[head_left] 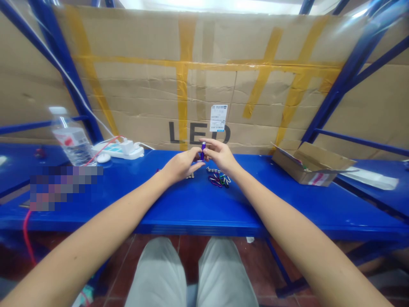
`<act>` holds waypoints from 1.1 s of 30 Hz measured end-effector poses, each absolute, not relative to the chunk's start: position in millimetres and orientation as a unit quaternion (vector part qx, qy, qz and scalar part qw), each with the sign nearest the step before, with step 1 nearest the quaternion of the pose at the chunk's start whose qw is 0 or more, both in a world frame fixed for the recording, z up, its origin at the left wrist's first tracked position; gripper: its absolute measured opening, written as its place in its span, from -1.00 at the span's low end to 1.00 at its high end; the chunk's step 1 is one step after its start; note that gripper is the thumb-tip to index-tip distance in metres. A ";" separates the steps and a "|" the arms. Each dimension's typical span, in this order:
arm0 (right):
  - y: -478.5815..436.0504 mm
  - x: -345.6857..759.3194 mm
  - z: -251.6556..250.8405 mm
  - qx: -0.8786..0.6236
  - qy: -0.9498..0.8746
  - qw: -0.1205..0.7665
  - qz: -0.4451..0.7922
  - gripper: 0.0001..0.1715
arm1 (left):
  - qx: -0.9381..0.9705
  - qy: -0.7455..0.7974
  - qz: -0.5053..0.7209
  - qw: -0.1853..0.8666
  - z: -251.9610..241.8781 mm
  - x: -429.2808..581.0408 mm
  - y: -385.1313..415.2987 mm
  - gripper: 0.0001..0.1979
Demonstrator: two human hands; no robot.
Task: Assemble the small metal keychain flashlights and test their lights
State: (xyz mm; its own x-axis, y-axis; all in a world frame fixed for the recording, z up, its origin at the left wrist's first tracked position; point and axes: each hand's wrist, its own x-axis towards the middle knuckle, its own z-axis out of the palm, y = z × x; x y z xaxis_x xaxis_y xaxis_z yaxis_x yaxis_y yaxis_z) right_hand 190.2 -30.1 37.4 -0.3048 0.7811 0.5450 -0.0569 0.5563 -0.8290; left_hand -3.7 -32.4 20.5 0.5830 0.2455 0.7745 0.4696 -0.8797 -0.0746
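Purple metal cylinder point(203, 151), just one, stands upright between the two hands above the blue table point(204, 217), and from my remote seat I read the fingers of both hands as closed narrow around it. The right fingers point(208, 145) pinch it near its top, and the left fingers point(196, 154) press in lower down. I cannot tell which hand bears its weight. The left hand point(182, 165) and right hand point(221, 155) nearly meet there, both bare and raised off the table.

Just below the right hand lies a tangle of coloured carabiners point(219, 180), at least three, though I cannot count them exactly, beside a row of small silver pieces point(214, 171). A second small silver cluster point(191, 175) sits under the left hand.

Farther left I count one plastic water bottle point(72, 137), one white power strip point(118, 150) with a red cable point(104, 150) running from it, and one round white object point(103, 157). A pixelated patch point(65, 187) hides part of the table there. Off to the right sits one open cardboard box point(308, 165). Behind everything rises a taped cardboard sheet point(204, 81) printed "LED", with one white label point(219, 117).
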 end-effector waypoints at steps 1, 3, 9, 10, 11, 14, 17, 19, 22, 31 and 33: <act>-30.3 190.1 37.6 -0.254 -0.705 0.532 0.394 -0.50 | -0.877 -0.203 -0.412 0.141 19.8 -4.0 -31.9 -0.68; -30.8 189.6 37.7 -0.247 -0.716 0.513 0.404 -0.51 | -0.875 -0.203 -0.411 0.156 18.4 -4.9 -30.7 -0.66; -29.6 188.0 35.5 -0.221 -0.709 0.522 0.419 -0.54 | -0.863 -0.210 -0.405 0.217 18.6 -7.3 -28.8 -0.58; -29.3 187.9 35.2 -0.220 -0.703 0.533 0.416 -0.55 | -0.861 -0.209 -0.407 0.221 19.4 -7.2 -29.0 -0.57; -29.1 187.7 35.0 -0.220 -0.697 0.542 0.414 -0.56 | -0.860 -0.208 -0.409 0.224 20.1 -7.1 -29.3 -0.56; -29.6 187.0 35.9 -0.221 -0.690 0.550 0.416 -0.55 | -0.856 -0.205 -0.415 0.231 21.7 -7.3 -29.3 -0.55; -32.1 186.4 38.8 -0.219 -0.679 0.575 0.401 -0.56 | -0.851 -0.210 -0.418 0.240 21.9 -8.5 -27.9 -0.51; -34.2 186.0 40.6 -0.217 -0.676 0.591 0.383 -0.58 | -0.845 -0.222 -0.418 0.249 21.7 -9.4 -27.0 -0.47; -36.2 185.6 41.5 -0.217 -0.719 0.527 0.398 -0.63 | -0.844 -0.218 -0.413 0.265 21.2 -10.2 -26.8 -0.45; -35.3 186.0 41.2 -0.215 -0.703 0.502 0.455 -0.66 | -0.851 -0.186 -0.407 0.275 22.9 -8.8 -31.5 -0.68; -34.0 185.8 40.1 -0.220 -0.670 0.519 0.482 -0.68 | -0.849 -0.184 -0.413 0.273 23.0 -9.1 -31.1 -0.70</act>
